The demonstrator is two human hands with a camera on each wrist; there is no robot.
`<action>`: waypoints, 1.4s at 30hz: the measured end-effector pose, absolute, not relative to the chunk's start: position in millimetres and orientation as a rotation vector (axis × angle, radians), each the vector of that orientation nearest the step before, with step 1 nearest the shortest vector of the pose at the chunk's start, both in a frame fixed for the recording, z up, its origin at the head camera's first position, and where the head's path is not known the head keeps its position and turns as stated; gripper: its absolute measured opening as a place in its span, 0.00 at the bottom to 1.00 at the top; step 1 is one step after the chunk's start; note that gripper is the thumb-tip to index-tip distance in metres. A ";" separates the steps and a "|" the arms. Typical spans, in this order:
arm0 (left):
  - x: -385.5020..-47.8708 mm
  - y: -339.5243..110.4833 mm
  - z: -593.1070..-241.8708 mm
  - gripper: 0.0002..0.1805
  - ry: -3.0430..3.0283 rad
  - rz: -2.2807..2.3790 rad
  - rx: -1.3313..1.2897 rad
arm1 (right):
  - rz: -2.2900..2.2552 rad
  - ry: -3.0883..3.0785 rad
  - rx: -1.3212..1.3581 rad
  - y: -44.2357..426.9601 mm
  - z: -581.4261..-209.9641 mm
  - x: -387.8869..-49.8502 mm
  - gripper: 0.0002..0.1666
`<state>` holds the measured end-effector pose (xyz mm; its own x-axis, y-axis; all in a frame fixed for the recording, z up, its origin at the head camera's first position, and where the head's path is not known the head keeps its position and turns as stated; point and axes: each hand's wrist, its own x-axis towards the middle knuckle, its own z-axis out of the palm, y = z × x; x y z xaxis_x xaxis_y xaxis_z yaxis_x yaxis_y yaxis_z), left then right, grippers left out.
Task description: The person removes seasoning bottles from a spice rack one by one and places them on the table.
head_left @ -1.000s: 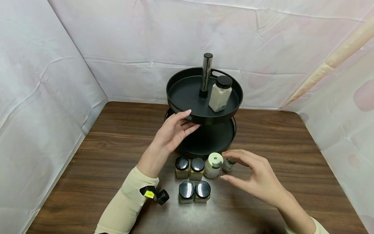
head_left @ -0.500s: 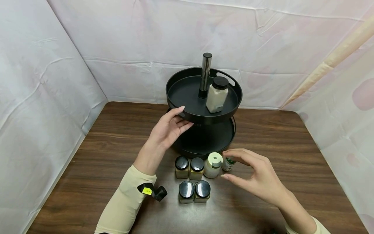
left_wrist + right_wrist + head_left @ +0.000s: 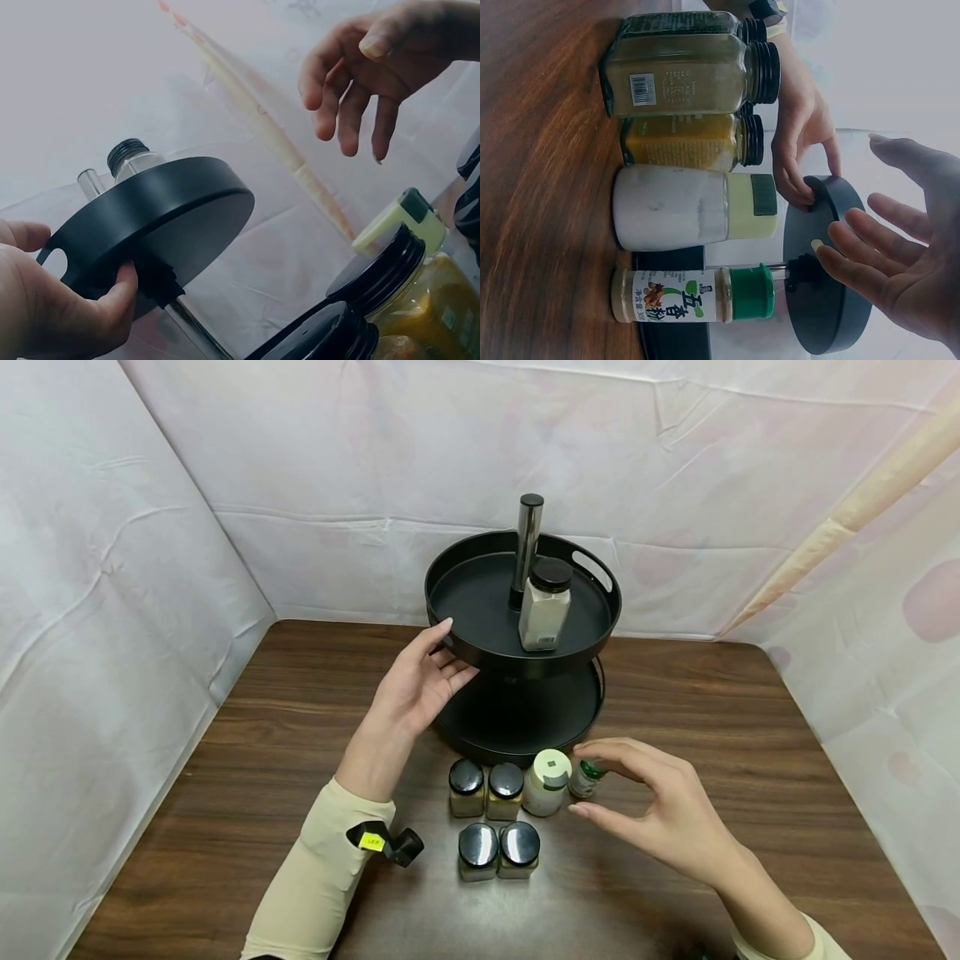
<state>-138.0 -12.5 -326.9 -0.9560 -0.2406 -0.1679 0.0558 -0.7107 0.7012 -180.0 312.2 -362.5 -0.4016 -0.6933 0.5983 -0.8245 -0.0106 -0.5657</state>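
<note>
My left hand grips the rim of the black upper tray at its left front, thumb above and fingers beneath. On that tray a square glass jar of pale powder with a black lid stands beside the metal post. My right hand hovers with fingers apart, holding nothing, next to a green-capped spice shaker and a white shaker with a pale green lid. In the right wrist view, its loosely bent fingers are clear of both.
Below is a black lower tray. Black-lidded spice jars stand in front of it, including a yellow one, a brown one and two nearer ones, such as the left jar. The wooden table is bounded by white cloth walls.
The upper tray has turned, its front going left with my left hand. The jar on it has shifted left, and the rear handle slot has swung right. My right hand has barely moved.
</note>
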 end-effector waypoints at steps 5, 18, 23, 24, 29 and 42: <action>-138.5 -9.8 -327.7 0.31 -1.095 -2.732 0.390 | 1.374 -2.120 1.624 312.7 -362.9 -180.2 0.41; -139.2 10.7 -332.1 0.22 -1.255 -2.750 0.272 | 1.357 -2.132 1.614 314.0 -362.8 -179.3 0.41; -138.3 12.0 -331.4 0.18 -1.250 -2.733 0.277 | 1.341 -2.128 1.616 314.6 -362.4 -179.6 0.40; -138.1 11.7 -331.3 0.19 -1.251 -2.730 0.279 | 1.339 -2.128 1.617 314.7 -362.4 -179.8 0.40; -137.6 8.4 -330.9 0.23 -1.257 -2.714 0.295 | 1.346 -2.136 1.613 314.5 -362.4 -180.1 0.41; -138.4 -7.8 -329.0 0.33 -1.178 -2.725 0.376 | 1.376 -2.122 1.616 313.3 -361.8 -181.0 0.41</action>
